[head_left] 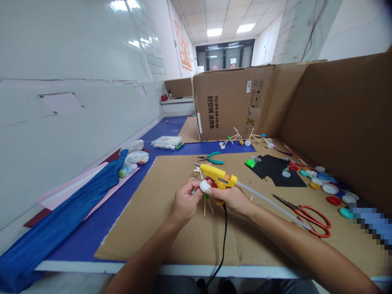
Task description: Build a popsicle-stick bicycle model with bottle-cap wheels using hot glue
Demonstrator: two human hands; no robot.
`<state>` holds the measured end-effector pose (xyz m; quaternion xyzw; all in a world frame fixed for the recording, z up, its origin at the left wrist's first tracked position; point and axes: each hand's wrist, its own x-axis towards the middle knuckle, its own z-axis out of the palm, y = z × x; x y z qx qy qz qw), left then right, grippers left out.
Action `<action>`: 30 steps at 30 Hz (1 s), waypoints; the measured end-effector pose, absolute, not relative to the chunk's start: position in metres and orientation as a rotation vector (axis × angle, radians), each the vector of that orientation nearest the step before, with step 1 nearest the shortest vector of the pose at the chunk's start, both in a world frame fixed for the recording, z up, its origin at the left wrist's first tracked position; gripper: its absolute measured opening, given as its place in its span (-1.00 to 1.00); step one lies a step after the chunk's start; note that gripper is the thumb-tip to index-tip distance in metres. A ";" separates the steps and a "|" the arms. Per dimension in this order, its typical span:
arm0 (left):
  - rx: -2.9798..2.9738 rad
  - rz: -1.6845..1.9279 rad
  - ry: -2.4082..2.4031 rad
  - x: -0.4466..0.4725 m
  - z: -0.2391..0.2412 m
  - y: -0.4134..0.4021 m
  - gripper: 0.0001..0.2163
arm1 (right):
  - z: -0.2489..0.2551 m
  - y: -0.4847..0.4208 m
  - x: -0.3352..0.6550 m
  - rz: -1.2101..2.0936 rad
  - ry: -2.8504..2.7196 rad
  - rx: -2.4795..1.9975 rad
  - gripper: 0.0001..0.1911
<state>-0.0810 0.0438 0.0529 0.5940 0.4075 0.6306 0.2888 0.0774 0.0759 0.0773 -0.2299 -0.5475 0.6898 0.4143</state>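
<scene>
My left hand (186,202) pinches a small stick model (204,208) made of thin wooden sticks, with a white bottle cap (205,186) facing me and a bit of green at a joint. Wrapped round the handle of a yellow hot glue gun (217,175) is my right hand (231,198), its thumb close to the white cap. The gun's nozzle points left, above the model. A clear glue stick (263,196) trails from its back, and a black cord (225,228) hangs down over the table edge.
Teal-handled pliers (214,158) lie beyond the gun. Red-handled scissors (309,216), black sheets (288,173) and many coloured bottle caps (330,188) are on the right. Finished-looking stick models (235,136) stand before a large cardboard box (232,102). Blue cloth (76,208) lies left.
</scene>
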 end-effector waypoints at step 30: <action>2.174 1.794 1.603 -0.079 0.061 0.042 -0.92 | 0.060 0.085 0.075 1.697 -1.264 -0.713 -0.60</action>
